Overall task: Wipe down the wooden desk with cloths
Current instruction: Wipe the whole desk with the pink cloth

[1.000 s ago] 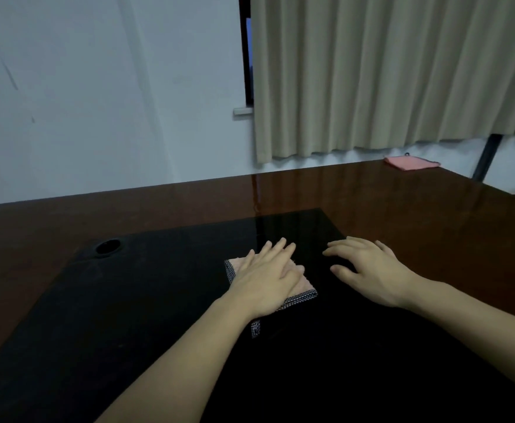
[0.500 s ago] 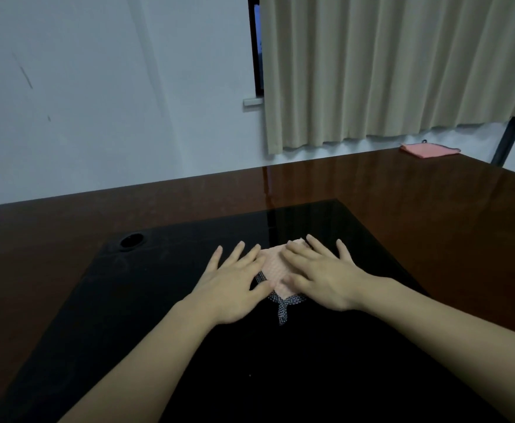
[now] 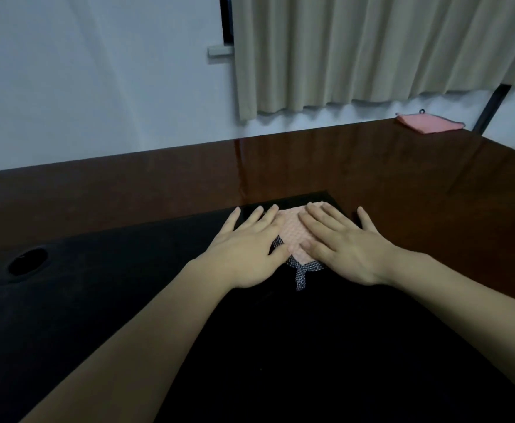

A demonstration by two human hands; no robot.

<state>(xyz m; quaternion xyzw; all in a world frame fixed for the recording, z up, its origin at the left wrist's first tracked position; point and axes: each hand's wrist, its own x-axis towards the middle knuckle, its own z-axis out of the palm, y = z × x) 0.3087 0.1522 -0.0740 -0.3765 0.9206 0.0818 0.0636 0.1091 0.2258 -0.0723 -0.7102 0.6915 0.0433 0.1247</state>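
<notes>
A small pink cloth (image 3: 294, 236) with a dark dotted border lies flat near the far edge of the black inset panel (image 3: 128, 300) of the glossy wooden desk (image 3: 402, 184). My left hand (image 3: 247, 248) presses flat on the cloth's left side with straight, spread fingers. My right hand (image 3: 341, 242) presses flat on its right side. Only the cloth's middle strip and a dangling border tab show between the two hands.
A second pink cloth (image 3: 427, 123) lies folded at the desk's far right corner. A round cable hole (image 3: 27, 261) sits in the black panel at left. Behind the desk are a white wall and beige curtains (image 3: 372, 50).
My right hand moved from the bare panel onto the cloth, joining my left. Both hands then slid the cloth away from me toward the panel's far edge.
</notes>
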